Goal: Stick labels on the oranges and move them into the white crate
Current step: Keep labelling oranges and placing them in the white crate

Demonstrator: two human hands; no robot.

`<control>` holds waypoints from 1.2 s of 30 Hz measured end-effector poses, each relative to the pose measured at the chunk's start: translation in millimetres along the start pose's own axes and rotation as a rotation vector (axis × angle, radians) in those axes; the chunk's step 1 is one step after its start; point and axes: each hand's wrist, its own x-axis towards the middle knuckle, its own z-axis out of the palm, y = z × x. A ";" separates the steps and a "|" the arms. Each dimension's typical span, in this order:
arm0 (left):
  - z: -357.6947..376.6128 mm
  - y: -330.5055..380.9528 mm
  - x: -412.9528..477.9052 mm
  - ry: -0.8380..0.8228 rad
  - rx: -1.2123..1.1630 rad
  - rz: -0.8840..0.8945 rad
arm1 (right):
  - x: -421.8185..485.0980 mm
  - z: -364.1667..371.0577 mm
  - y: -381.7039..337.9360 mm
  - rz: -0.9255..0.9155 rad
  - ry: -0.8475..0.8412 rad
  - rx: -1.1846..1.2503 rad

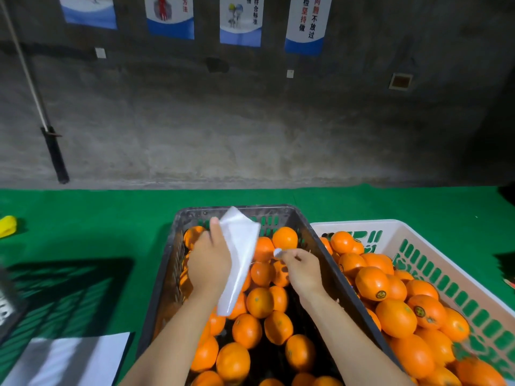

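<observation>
Green felt (111, 218) covers the work table. Behind it stands a grey concrete wall (250, 121) carrying a row of printed posters (306, 20). A black pole (54, 154) leans against this wall at the left.

Crate layout:
- The black crate (167, 274) sits directly in front of me, at the centre of the table. It holds a loose layer of oranges (260, 302).
- The white crate (362, 222) stands just beside the black crate, on its right. It is filled with a second batch of oranges (395, 317), and several of these show a round dark-and-yellow sticker (380, 294).

Hand positions:
- My left hand (209, 263) is above the far left part of the black crate. Its thumb and fingers are clamped on the white label sheet (241, 246). The sheet rises above the thumb and also hangs down past my wrist.
- My right hand (302, 271) is above the middle of the black crate. Its thumb and forefinger are pinched together on a small white label (278, 252), held just beside the right edge of the sheet. I cannot tell whether the label touches the sheet.

Other items on the felt:
- A yellow object (7, 225) lies at the far left edge.
- A white paper (69, 360) lies at the near left corner
</observation>
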 end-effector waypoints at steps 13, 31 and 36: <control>1.8 -5.9 17.8 0.023 -0.365 -0.308 | 1.7 16.5 74.0 -0.309 -0.230 -1.050; 7.2 -9.6 17.8 -0.049 -0.385 -0.358 | 0.5 11.0 85.6 -0.343 -0.403 -0.931; 9.5 -10.7 17.1 -0.077 -0.390 -0.363 | 6.2 20.1 89.9 -0.030 -0.305 -0.476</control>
